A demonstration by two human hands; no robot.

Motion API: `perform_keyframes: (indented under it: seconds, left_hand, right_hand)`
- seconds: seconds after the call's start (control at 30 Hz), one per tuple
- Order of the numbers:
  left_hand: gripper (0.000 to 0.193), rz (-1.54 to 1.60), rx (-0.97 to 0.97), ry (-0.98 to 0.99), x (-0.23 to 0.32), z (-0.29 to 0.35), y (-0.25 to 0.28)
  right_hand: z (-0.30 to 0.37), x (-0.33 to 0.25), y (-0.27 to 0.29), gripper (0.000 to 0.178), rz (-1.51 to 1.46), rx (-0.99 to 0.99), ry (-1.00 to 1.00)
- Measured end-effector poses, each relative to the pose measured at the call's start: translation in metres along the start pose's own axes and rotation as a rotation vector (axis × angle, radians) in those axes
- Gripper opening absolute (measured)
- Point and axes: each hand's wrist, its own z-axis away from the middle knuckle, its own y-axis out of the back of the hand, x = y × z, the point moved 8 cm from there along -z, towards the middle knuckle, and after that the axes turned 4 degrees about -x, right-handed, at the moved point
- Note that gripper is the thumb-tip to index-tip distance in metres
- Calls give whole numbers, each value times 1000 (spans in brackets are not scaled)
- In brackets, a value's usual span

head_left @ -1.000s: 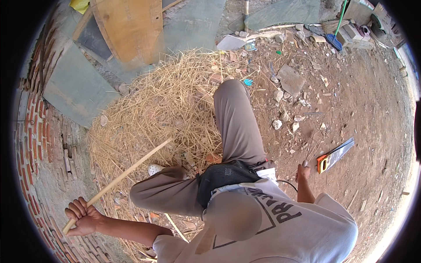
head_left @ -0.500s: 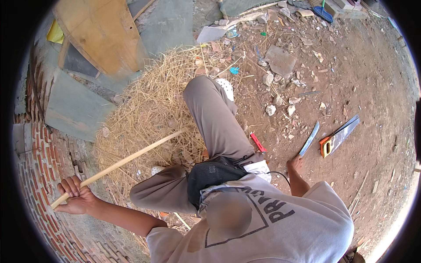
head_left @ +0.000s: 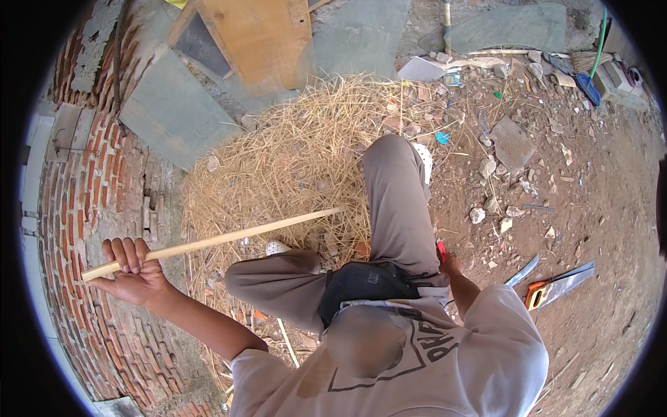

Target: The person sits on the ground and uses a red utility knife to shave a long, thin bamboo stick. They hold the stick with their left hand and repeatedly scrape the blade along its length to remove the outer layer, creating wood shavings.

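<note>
My left hand [head_left: 135, 271] is wrapped around one end of a pale wooden stick [head_left: 229, 237], which slants to the right above the straw. The stick's far end reaches close to my raised knee. Low beside my right thigh, my right hand [head_left: 451, 266] is closed at a red utility knife [head_left: 441, 251]; the hand and my leg hide part of that tool. A machete [head_left: 522, 270] lies on the dirt to the right, its lower part hidden behind my shoulder. Next to it rests a handsaw [head_left: 559, 286] with an orange and yellow handle.
Loose straw [head_left: 278, 160] spreads under and ahead of my legs. Stones and rubble [head_left: 490, 167] lie ahead on the right, with a flat slab [head_left: 513, 142]. A brick wall [head_left: 90, 208] stands at the left. Boards [head_left: 260, 42] and grey sheets [head_left: 177, 111] lean there.
My right hand has left the machete and moved left to the red utility knife. The view has shifted left; my left hand still grips the stick, now held closer to level.
</note>
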Motion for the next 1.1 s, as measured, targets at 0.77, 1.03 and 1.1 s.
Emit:
perform_keyframes:
  seconds: [0.77,1.03,1.1]
  left_hand:
    - [57,486,-80,-6,44,-33,84]
    - [58,671,-264,144,45,-121,99]
    - [68,689,-226,153,34,-135,103]
  right_hand:
    - [326,-458,261,38,9,-420,1348]
    - [370,-517,225,34,-68,-762,1456]
    - [373,-524,221,33,-17,-736,1462]
